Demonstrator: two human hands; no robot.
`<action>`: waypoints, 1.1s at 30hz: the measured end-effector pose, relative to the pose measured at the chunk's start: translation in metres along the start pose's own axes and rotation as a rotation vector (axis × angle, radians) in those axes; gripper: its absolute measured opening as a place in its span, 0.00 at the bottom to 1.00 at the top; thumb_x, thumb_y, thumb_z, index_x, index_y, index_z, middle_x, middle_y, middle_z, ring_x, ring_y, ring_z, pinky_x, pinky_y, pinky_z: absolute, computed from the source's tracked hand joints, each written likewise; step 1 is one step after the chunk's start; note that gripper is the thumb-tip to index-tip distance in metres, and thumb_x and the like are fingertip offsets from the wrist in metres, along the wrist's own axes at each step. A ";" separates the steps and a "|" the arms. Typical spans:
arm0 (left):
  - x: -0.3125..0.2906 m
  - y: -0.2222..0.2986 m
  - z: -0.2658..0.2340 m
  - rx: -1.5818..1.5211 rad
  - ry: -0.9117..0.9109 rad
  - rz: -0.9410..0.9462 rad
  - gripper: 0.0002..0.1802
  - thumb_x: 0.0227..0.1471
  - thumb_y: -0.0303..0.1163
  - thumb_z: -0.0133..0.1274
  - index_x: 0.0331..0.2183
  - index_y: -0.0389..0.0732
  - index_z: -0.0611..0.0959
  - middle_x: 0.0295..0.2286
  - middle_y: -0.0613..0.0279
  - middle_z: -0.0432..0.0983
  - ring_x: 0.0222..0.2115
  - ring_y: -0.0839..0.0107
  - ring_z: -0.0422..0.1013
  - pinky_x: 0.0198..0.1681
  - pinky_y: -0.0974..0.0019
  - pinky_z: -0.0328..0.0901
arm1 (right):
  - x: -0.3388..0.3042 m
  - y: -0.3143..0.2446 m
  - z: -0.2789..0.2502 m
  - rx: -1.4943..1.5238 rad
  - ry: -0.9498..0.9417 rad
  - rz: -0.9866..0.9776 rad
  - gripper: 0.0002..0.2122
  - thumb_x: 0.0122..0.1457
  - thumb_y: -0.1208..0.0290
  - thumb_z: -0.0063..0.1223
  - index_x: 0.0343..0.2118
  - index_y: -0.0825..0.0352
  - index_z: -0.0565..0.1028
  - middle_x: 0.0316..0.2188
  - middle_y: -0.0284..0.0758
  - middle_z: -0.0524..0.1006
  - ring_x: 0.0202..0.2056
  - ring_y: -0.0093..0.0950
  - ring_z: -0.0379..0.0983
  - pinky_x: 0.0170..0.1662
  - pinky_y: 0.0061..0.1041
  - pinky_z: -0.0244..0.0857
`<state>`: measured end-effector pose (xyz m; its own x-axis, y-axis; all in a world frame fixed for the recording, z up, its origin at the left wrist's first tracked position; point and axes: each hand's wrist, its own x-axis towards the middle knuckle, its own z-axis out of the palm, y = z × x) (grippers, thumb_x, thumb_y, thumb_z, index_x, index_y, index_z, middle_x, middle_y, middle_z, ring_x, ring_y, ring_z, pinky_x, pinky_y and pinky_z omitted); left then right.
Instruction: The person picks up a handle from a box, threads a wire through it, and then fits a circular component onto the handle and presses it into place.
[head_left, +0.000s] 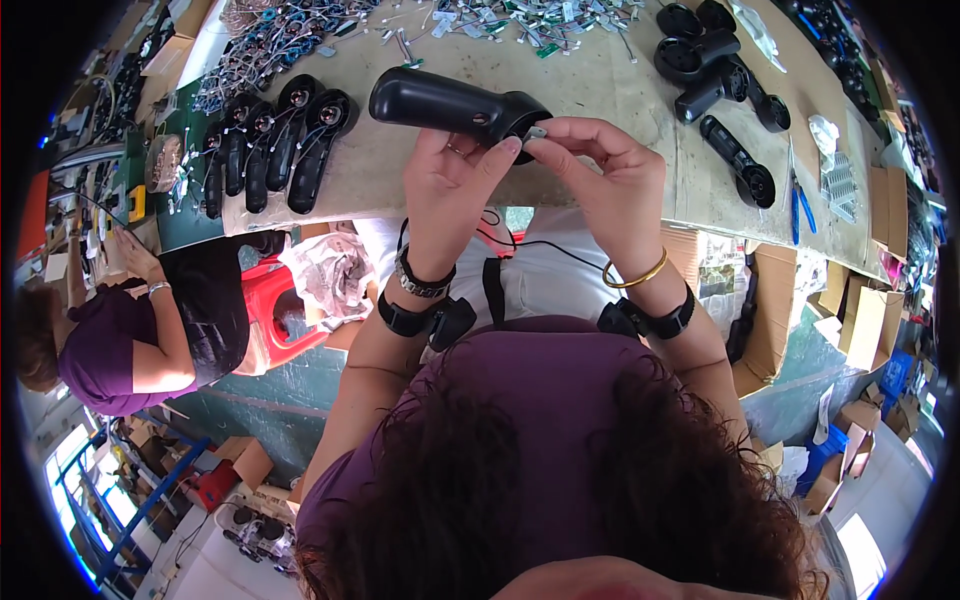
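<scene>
My left hand [447, 185] is closed around a black handheld fan housing [440, 98], with its thumb near the round head. The handle of the housing points to the left, over the table. My right hand [605, 175] is at the round head, thumb and forefinger pinching a small grey piece [537, 133] that looks like a small circuit board or connector. Fingers hide part of the round head. To the left lie several black fan housings [318, 150] with copper-coloured motors and wires in their heads.
Wired motors [285, 50] and small circuit boards [530, 18] lie heaped along the table's far side. More black housings [700, 55], a single housing [738, 160] and blue-handled pliers [797, 210] lie at right. A co-worker [130, 340] sits at left near a red stool [265, 320].
</scene>
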<state>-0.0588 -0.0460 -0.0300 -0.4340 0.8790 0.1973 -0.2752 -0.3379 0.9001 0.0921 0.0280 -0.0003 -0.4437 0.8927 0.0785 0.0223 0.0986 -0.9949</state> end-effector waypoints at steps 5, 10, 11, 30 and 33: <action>0.001 -0.002 0.000 0.043 -0.021 0.002 0.22 0.56 0.15 0.57 0.52 0.33 0.73 0.46 0.56 0.75 0.48 0.70 0.73 0.53 0.66 0.70 | 0.003 0.004 0.000 -0.036 0.018 -0.043 0.09 0.56 0.83 0.65 0.40 0.73 0.80 0.35 0.34 0.83 0.36 0.19 0.80 0.42 0.17 0.73; 0.002 -0.004 0.000 0.001 -0.027 0.011 0.22 0.55 0.15 0.58 0.51 0.32 0.73 0.45 0.56 0.75 0.48 0.69 0.73 0.53 0.65 0.70 | 0.006 0.006 -0.002 -0.013 0.022 0.023 0.08 0.56 0.83 0.65 0.38 0.72 0.79 0.34 0.35 0.83 0.36 0.19 0.80 0.40 0.15 0.72; 0.002 -0.005 -0.001 0.034 -0.041 0.027 0.21 0.54 0.15 0.59 0.50 0.32 0.74 0.45 0.56 0.76 0.48 0.70 0.73 0.54 0.65 0.70 | 0.007 0.010 -0.003 -0.021 0.007 0.030 0.08 0.56 0.83 0.65 0.38 0.72 0.78 0.33 0.35 0.83 0.35 0.19 0.80 0.39 0.15 0.72; 0.028 0.023 -0.011 0.890 -0.551 0.678 0.23 0.39 0.17 0.62 0.41 0.43 0.84 0.51 0.58 0.75 0.53 0.51 0.71 0.58 0.52 0.67 | 0.020 0.014 -0.023 0.776 -0.278 0.582 0.17 0.64 0.76 0.56 0.54 0.69 0.69 0.43 0.37 0.80 0.43 0.26 0.80 0.45 0.28 0.77; 0.023 0.025 -0.007 0.792 -0.305 0.529 0.21 0.44 0.18 0.62 0.43 0.42 0.84 0.52 0.55 0.73 0.54 0.53 0.70 0.58 0.55 0.66 | 0.022 0.022 -0.019 0.702 -0.130 0.518 0.17 0.64 0.76 0.58 0.54 0.69 0.69 0.43 0.36 0.80 0.43 0.25 0.79 0.44 0.28 0.77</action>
<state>-0.0817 -0.0363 -0.0051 -0.0661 0.7668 0.6385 0.5893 -0.4864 0.6451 0.0995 0.0579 -0.0193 -0.6298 0.6890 -0.3586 -0.2873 -0.6356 -0.7166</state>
